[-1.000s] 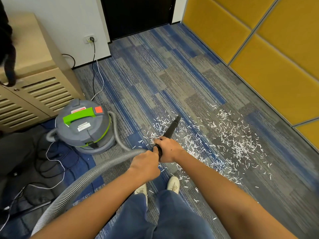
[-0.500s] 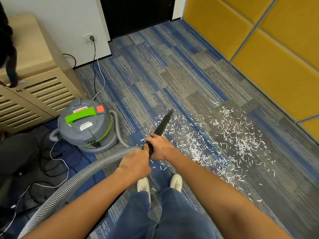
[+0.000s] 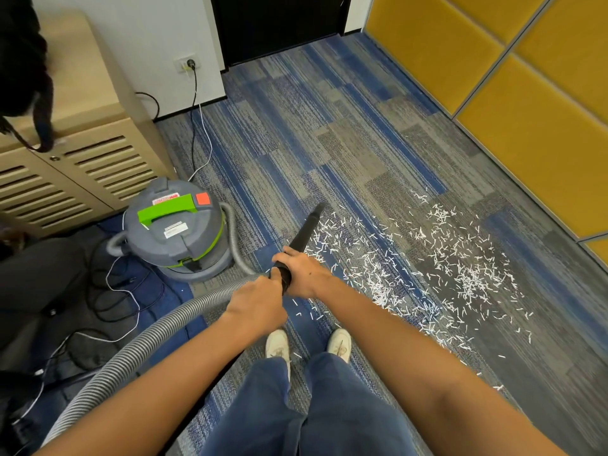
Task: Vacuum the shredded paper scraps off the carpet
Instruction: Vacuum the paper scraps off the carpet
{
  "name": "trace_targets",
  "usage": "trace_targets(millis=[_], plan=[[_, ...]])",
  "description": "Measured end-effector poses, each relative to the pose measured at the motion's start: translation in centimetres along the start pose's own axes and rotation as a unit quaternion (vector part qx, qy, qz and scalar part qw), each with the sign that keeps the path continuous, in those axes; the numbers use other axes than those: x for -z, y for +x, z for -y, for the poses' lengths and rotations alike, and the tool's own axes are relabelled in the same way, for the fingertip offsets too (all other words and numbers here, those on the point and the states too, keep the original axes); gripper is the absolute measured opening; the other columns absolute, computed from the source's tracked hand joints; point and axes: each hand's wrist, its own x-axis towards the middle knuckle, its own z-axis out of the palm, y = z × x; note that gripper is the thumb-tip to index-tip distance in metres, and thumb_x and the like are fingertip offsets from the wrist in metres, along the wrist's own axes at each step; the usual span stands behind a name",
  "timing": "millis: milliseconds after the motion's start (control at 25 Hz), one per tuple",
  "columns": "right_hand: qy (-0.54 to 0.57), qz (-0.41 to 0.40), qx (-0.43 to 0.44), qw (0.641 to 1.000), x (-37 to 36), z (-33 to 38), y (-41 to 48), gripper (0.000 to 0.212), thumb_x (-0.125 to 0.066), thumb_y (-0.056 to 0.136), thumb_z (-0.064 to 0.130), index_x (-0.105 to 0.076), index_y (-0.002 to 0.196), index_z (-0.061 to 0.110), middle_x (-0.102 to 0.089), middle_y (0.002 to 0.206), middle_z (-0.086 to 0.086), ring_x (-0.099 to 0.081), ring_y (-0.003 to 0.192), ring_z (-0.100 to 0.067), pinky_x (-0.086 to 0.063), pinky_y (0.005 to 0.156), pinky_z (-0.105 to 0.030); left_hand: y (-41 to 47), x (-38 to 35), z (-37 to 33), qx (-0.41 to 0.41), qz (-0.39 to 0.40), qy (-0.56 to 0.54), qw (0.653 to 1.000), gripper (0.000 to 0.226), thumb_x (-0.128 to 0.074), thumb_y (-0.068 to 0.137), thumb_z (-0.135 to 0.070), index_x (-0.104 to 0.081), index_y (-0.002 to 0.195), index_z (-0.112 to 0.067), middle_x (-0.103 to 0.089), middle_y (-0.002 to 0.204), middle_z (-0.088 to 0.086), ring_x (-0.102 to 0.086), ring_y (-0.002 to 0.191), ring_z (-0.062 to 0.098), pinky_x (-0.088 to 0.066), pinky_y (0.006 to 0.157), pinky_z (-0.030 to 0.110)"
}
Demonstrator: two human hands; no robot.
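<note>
The carpet (image 3: pixel 296 126) carries the shredded paper scraps (image 3: pixel 460 258) from my 12 round to 3 o'clock; the vacuum canister (image 3: pixel 177 232) sits at 10, clear of the mess; its hose (image 3: pixel 131 353) trails past my left, I judge to avoid dragging through them; my left hand (image 3: pixel 260 307) grips the hose end, my right hand (image 3: pixel 304 271) wraps the black nozzle (image 3: pixel 307 227); both arms reach forward, tip angled low toward 12.

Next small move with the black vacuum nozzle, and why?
Probably swing the black tapered vacuum nozzle, gripped by the right hand, rightward, left hand holding the grey ribbed hose: its tip sits at the left edge of the white shredded paper scraps; most lie further right.
</note>
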Motion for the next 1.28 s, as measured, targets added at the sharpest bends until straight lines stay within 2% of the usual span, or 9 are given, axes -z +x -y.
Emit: trace_targets(millis=[160,280,360,440,640,760,960,1080,1280], plan=[[-0.011,0.004,-0.022,1.0,-0.6,-0.8,-0.6,0.052,-0.07,0.076,0.015,-0.05,0.123,0.015,-0.04,0.138,-0.011,-0.054,0.114,-0.033,-0.047,0.094,-0.042,-0.2,-0.5,-0.9,-0.025,0.001,0.002,1.0,0.066,-0.049,0.091,-0.016,-0.016,0.147,-0.007,-0.056,0.119,0.014,-0.057,0.11,0.031,-0.048,0.079,0.036],[0.0,-0.013,-0.044,0.999,-0.2,-2.2,-1.4,0.048,-0.069,0.076,0.016,-0.052,0.121,0.015,-0.045,0.123,-0.008,-0.057,0.103,-0.033,-0.05,0.087,-0.042,0.4,-0.3,-1.9,-0.045,0.004,0.004,0.999,0.062,-0.048,0.091,-0.013,-0.02,0.145,-0.005,-0.056,0.121,0.014,-0.057,0.111,0.032,-0.048,0.08,0.037],[0.005,-0.02,-0.061,0.998,0.4,-3.1,-2.0,0.054,-0.071,0.076,0.016,-0.05,0.127,0.015,-0.047,0.126,-0.008,-0.054,0.112,-0.032,-0.047,0.093,-0.041,1.1,-0.1,-2.8,-0.055,0.003,-0.002,0.998,0.057,-0.048,0.089,-0.012,-0.026,0.142,-0.004,-0.056,0.12,0.015,-0.057,0.111,0.034,-0.048,0.082,0.039],[0.009,-0.021,-0.073,0.997,0.8,-3.9,-2.4,0.06,-0.073,0.074,0.018,-0.05,0.129,0.014,-0.047,0.13,-0.01,-0.048,0.122,-0.031,-0.045,0.097,-0.041,1.4,0.1,-3.6,-0.06,0.006,-0.003,0.998,0.06,-0.048,0.091,-0.014,-0.023,0.144,-0.005,-0.054,0.122,0.015,-0.055,0.113,0.034,-0.047,0.085,0.039],[-0.001,-0.027,-0.066,0.997,1.0,-3.3,-2.5,0.05,-0.069,0.075,0.017,-0.053,0.123,0.015,-0.048,0.117,-0.006,-0.057,0.104,-0.029,-0.049,0.088,-0.037,1.0,0.5,-3.1,-0.061,0.009,-0.005,0.998,0.058,-0.048,0.09,-0.013,-0.025,0.143,-0.005,-0.056,0.119,0.015,-0.057,0.11,0.033,-0.048,0.082,0.038],[0.0,-0.018,-0.052,0.998,0.8,-1.8,-2.0,0.046,-0.068,0.076,0.019,-0.054,0.119,0.016,-0.048,0.114,-0.007,-0.057,0.099,-0.029,-0.048,0.09,-0.039,0.5,0.5,-2.0,-0.049,0.01,-0.006,0.999,0.06,-0.048,0.09,-0.015,-0.023,0.144,-0.006,-0.057,0.117,0.014,-0.059,0.107,0.032,-0.048,0.079,0.038],[-0.031,0.009,-0.032,0.999,0.1,0.4,-1.4,0.05,-0.071,0.074,0.022,-0.051,0.12,0.018,-0.048,0.122,-0.009,-0.058,0.102,-0.033,-0.05,0.088,-0.04,-1.1,0.2,-0.1,-0.036,0.007,0.012,0.999,0.068,-0.048,0.091,-0.015,-0.015,0.149,-0.008,-0.055,0.12,0.014,-0.057,0.11,0.031,-0.047,0.081,0.035],[-0.072,0.015,-0.03,0.997,-0.1,1.1,-1.7,0.048,-0.071,0.075,0.028,-0.051,0.118,0.018,-0.049,0.117,-0.008,-0.059,0.101,-0.032,-0.051,0.084,-0.038,-1.7,0.0,0.2,-0.042,0.013,0.035,0.998,0.069,-0.047,0.091,-0.015,-0.014,0.15,-0.009,-0.056,0.121,0.014,-0.058,0.109,0.03,-0.047,0.079,0.035],[-0.077,0.006,-0.05,0.996,0.1,-0.4,-3.5,0.048,-0.07,0.075,0.028,-0.052,0.118,0.018,-0.052,0.111,-0.008,-0.059,0.099,-0.03,-0.051,0.081,-0.037,-1.7,-0.2,-1.6,-0.068,0.021,0.044,0.996,0.066,-0.05,0.09,-0.015,-0.019,0.147,-0.007,-0.056,0.12,0.014,-0.057,0.11,0.032,-0.047,0.08,0.036]])
